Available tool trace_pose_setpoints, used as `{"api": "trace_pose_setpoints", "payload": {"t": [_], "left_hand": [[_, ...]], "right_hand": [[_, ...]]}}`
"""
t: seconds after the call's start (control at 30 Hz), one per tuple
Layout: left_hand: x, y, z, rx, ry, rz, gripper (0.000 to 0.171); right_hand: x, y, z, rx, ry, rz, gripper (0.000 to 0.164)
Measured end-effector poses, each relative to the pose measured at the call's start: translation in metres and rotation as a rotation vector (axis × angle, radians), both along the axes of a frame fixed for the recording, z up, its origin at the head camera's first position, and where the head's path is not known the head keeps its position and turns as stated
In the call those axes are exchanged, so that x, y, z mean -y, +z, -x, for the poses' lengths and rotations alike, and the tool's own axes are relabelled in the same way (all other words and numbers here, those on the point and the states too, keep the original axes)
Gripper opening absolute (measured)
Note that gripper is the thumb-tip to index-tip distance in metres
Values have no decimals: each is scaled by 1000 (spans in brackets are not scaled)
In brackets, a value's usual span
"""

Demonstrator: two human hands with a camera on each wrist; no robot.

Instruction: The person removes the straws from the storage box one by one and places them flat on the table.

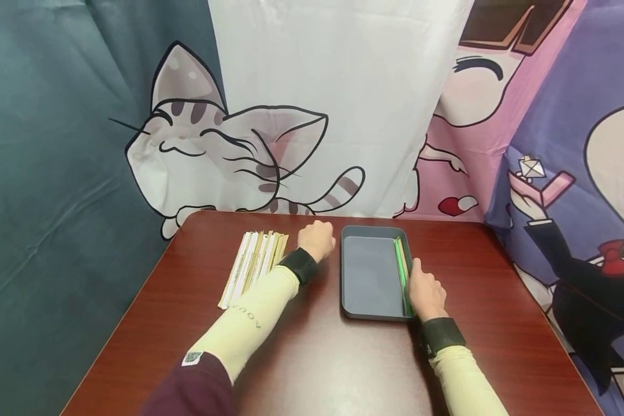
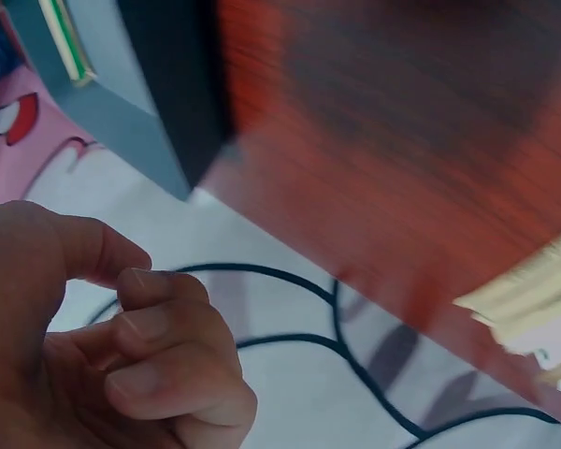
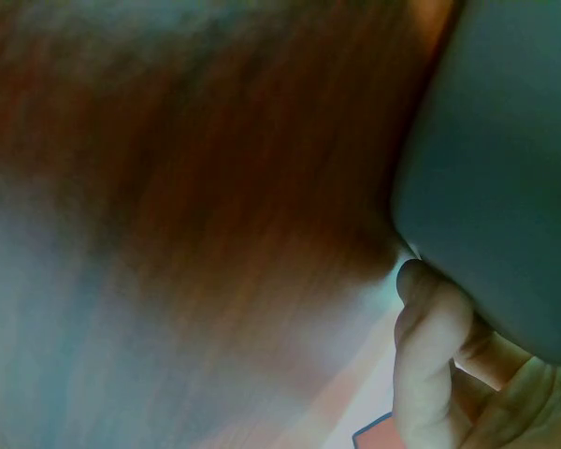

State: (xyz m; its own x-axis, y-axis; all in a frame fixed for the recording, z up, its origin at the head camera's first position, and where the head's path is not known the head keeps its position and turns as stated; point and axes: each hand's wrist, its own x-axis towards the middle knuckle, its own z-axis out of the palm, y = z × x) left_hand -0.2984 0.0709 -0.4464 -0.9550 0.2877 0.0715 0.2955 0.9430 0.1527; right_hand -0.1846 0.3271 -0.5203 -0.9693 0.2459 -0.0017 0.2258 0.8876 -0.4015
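Observation:
A row of paper-wrapped chopsticks (image 1: 255, 263), white and tan, lies on the left of the table, partly covered by the left forearm. My left hand (image 1: 317, 240), fingers loosely curled around nothing, hovers between them and the grey tray (image 1: 371, 277). The left wrist view shows this hand (image 2: 140, 327) empty, beyond the tray's far corner. Inside the tray, along its right wall, lie a green-wrapped piece (image 1: 401, 271) and a tan one (image 1: 404, 254). My right hand (image 1: 426, 292) holds the tray's right side, curled fingers (image 3: 430, 327) against its outer wall.
The brown table (image 1: 312, 358) reaches back to a hanging printed cloth (image 1: 343, 69) with cartoon figures. Another cloth (image 1: 41, 173), plain dark teal, hangs along the left. Both wrists wear dark bands (image 1: 299, 266).

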Motion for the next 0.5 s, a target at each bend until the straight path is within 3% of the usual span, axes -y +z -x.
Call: {"api": "trace_pose_setpoints", "payload": {"t": [0.17,0.5], "left_hand": [[-32,3,-6,15,-57,-25,16],[-100,-10,-22,77,-159,-48,17]], "right_hand": [[-2,0,2,-16,6,0,12],[-2,-1,1,1,-4,11,13]]}}
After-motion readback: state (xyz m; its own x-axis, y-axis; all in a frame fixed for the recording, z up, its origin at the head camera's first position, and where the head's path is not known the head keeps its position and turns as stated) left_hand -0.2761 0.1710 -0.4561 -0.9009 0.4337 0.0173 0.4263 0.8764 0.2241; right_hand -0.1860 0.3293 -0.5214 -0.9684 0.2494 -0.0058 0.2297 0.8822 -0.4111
